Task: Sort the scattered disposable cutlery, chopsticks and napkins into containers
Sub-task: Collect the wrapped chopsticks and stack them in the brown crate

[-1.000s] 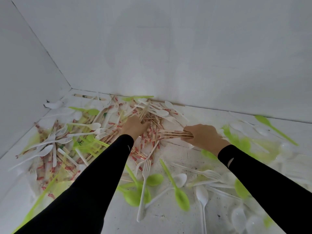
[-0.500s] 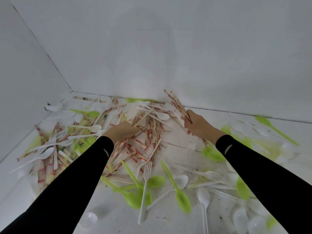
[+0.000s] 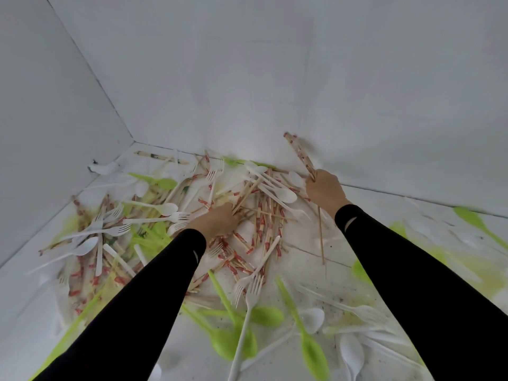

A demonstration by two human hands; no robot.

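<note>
Nearby, green spoons [image 3: 313, 354], white forks [image 3: 154, 217], right hand [image 3: 324, 191] gripping chopstick bundle [image 3: 300, 154], left hand [image 3: 215, 224] on pile [image 3: 261, 225], grip unclear

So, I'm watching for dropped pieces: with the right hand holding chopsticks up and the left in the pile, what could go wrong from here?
The right hand grips its chopstick bundle near the lower end, and one thin stick seems to hang well below it; that one may slip out. The left hand reaches into the mixed pile, where white forks cross the chopsticks, so it may drag forks along.
</note>
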